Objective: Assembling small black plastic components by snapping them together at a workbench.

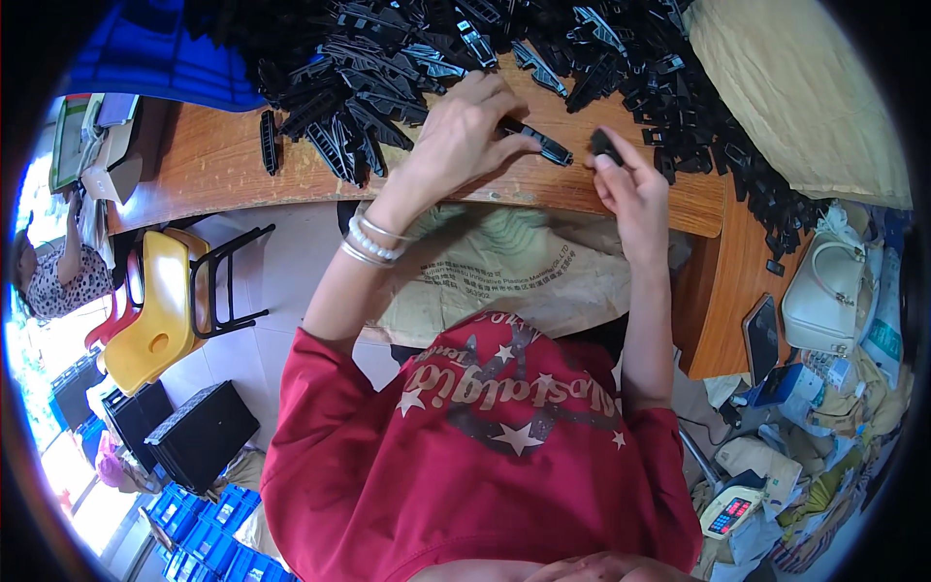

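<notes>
My left hand [464,131], with white beads and bangles at the wrist, is closed on a long, narrow black plastic part [545,145] just over the wooden table. The part's ribbed end sticks out past my thumb toward the right. Opposite it, my right hand [635,194] pinches a small black plastic piece [605,145] between thumb and forefinger. A short gap lies between the two parts. Beyond my left hand spreads a heap of similar long black parts [383,73]. Smaller black pieces [679,126] are piled to the right of my right hand.
The wooden table [223,184] curves along its near edge. A lone black part [269,143] lies at its left. A tan sack [805,97] rests at the far right, with a white handbag [824,296] nearer. Yellow chairs [155,310] stand left; another person [63,272] is beyond them.
</notes>
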A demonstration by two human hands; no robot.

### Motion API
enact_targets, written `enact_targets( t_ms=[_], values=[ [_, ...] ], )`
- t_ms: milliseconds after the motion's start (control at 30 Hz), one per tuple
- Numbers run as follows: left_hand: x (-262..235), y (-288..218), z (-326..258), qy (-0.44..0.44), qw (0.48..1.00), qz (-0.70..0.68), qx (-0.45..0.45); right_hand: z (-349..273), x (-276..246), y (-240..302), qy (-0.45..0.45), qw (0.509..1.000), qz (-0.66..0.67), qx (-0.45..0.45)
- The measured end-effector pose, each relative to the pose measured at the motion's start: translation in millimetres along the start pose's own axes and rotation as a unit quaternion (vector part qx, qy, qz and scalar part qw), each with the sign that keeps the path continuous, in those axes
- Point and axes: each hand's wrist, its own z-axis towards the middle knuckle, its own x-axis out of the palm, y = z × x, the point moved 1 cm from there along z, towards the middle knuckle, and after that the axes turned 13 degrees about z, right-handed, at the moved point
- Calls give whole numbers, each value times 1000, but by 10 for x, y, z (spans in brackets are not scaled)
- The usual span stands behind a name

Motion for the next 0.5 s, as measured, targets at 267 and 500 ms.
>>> enact_targets(
  t_ms=[267,500],
  values=[
    [4,67,-75,42,999,-18,28,38,85,-35,21,951,-229,-207],
    [7,51,-50,41,997,-32,50,144,108,-12,39,924,-275,-261]
  ],
)
